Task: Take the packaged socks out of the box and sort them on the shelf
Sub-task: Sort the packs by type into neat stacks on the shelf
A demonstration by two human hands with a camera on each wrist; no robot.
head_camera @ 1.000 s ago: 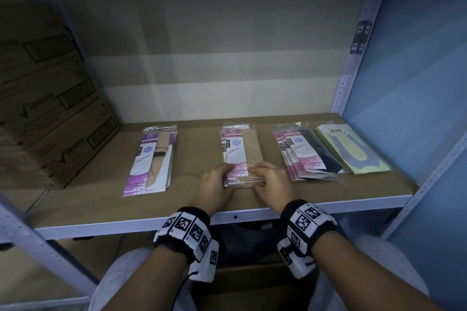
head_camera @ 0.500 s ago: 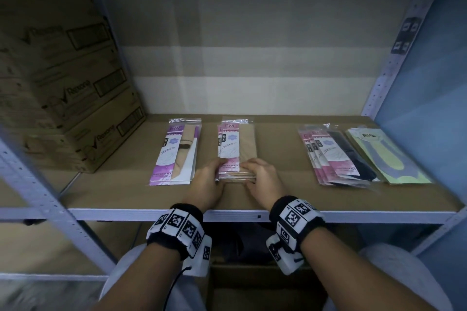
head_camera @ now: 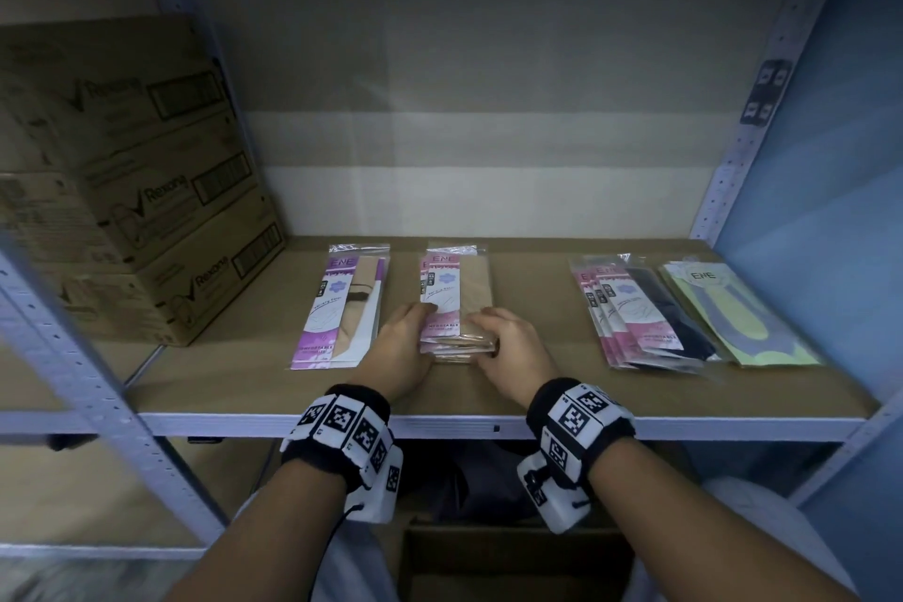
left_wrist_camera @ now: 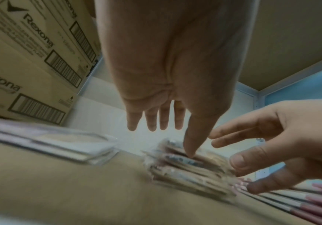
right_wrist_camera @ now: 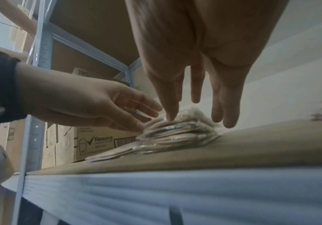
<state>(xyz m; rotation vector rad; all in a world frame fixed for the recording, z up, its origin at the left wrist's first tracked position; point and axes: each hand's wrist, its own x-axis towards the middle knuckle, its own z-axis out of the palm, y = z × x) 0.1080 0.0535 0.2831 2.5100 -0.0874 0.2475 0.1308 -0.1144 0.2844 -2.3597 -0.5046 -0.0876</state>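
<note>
A stack of beige packaged socks [head_camera: 457, 303] lies on the brown shelf board [head_camera: 537, 386]. My left hand [head_camera: 415, 325] touches its near left edge and my right hand [head_camera: 493, 330] its near right edge. In the left wrist view the left hand [left_wrist_camera: 168, 121] has straight fingers, its thumb tip on top of the stack [left_wrist_camera: 185, 172]. The right hand [right_wrist_camera: 191, 100] in its wrist view is likewise straight-fingered, thumb on the stack [right_wrist_camera: 179, 130]. A purple pile [head_camera: 342, 308] lies close on the left. A pink-and-black pile [head_camera: 635, 313] and a yellow-green package [head_camera: 733, 313] lie to the right.
Stacked Rexona cartons [head_camera: 122, 186] fill the shelf's left end. Perforated metal uprights [head_camera: 762, 112] frame the bay, with a blue wall on the right. The white front rail [head_camera: 684, 428] runs under my wrists. An open cardboard box [head_camera: 488, 567] sits below between my knees.
Over the last second both hands slid the beige stack left, away from the pink pile and close to the purple pile. Since half a second ago it has barely moved.
</note>
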